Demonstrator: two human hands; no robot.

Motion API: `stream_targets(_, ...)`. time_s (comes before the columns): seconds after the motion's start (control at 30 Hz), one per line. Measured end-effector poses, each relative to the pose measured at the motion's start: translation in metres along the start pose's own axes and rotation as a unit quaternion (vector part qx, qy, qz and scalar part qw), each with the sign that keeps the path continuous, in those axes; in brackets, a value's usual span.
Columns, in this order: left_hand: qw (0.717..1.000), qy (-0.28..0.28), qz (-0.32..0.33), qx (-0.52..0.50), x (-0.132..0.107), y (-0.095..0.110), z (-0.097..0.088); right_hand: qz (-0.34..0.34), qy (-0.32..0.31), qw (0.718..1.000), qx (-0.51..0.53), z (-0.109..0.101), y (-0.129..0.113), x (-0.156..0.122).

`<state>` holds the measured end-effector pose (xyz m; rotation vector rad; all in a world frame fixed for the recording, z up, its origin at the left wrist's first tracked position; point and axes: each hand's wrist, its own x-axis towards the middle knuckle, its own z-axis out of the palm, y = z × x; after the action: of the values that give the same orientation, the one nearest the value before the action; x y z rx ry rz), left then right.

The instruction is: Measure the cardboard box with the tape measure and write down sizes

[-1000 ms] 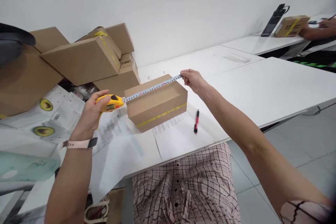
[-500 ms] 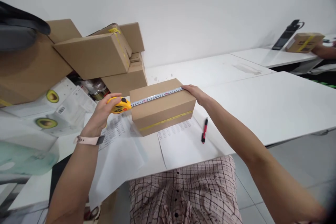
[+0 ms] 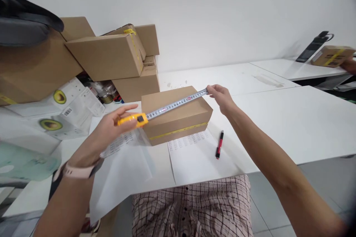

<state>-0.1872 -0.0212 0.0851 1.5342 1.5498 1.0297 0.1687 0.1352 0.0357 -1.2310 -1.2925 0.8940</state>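
Observation:
A brown cardboard box [image 3: 178, 127] sealed with yellow tape lies in front of me, partly on printed sheets [image 3: 191, 159]. My left hand [image 3: 122, 120] is closed around the yellow case of a tape measure [image 3: 141, 120]. The silver blade runs out over the box's top, slanting up to the right, and seems lifted off it. At the blade's far end, my right hand [image 3: 221, 96] pinches the tip just beyond the box's back right edge. A red and black pen [image 3: 219, 144] rests to the right of the box.
Several cardboard boxes [image 3: 105, 55] are stacked at the left against the wall. White cartons with avocado pictures [image 3: 75, 100] stand below them. A dark bottle [image 3: 313, 47], a small taped box [image 3: 332, 56] and another person's hand [image 3: 349, 65] are at far right.
The blade has come up off the box top and is turned. My right hand has shifted right with its tip, and my left hand has tilted the case.

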Motion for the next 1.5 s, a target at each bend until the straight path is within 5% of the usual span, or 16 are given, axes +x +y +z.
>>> stream_targets(0.1,0.982,-0.167,-0.044,-0.078,-0.046,-0.007,0.04,-0.063,-0.027,0.998,0.01,0.0,-0.017,0.005)
stream_targets(0.17,0.931,-0.311,-0.065,-0.179,-0.069,-0.014,0.079,-0.091,-0.096,0.991,-0.028,0.012,-0.027,0.013)
stream_targets(0.23,0.885,-0.357,-0.086,-0.285,-0.079,-0.016,0.118,-0.115,-0.169,0.974,-0.101,0.034,-0.035,0.024)
stream_targets(0.33,0.864,-0.294,-0.067,-0.403,-0.07,-0.007,0.156,-0.131,-0.213,0.939,-0.234,0.073,-0.043,0.044)
stream_targets(0.47,0.872,-0.212,-0.072,-0.436,-0.045,0.012,0.164,-0.095,-0.216,0.91,-0.342,0.104,-0.046,0.062)
stream_targets(0.6,0.867,-0.188,-0.11,-0.449,-0.045,0.018,0.169,-0.059,-0.255,0.908,-0.326,0.097,-0.049,0.049)
stream_targets(0.77,0.854,-0.169,-0.121,-0.477,-0.053,0.02,0.188,-0.054,-0.256,0.947,-0.187,0.063,-0.054,-0.005)
stream_targets(0.9,0.86,-0.163,-0.114,-0.469,-0.051,0.02,0.183,-0.067,-0.241,0.964,-0.088,0.051,-0.06,-0.03)
stream_targets(1.03,0.902,-0.146,-0.056,-0.403,-0.073,0.012,0.149,-0.097,-0.156,0.982,-0.053,0.042,-0.058,0.008)
stream_targets(1.17,0.965,0.047,-0.049,-0.252,-0.099,-0.016,0.11,-0.107,-0.005,0.991,-0.076,0.006,-0.018,0.03)
stream_targets(1.23,0.972,0.126,-0.059,-0.187,-0.098,-0.037,0.099,-0.079,-0.017,0.99,-0.12,-0.013,0.009,0.013)
stream_targets(1.33,0.978,0.124,-0.061,-0.158,-0.079,-0.063,0.089,-0.057,-0.1,0.98,-0.164,-0.026,0.037,-0.026)
stream_targets(1.5,0.987,0.101,-0.007,-0.128,-0.039,-0.056,0.069,-0.128,-0.113,0.972,-0.161,-0.025,0.016,-0.042)
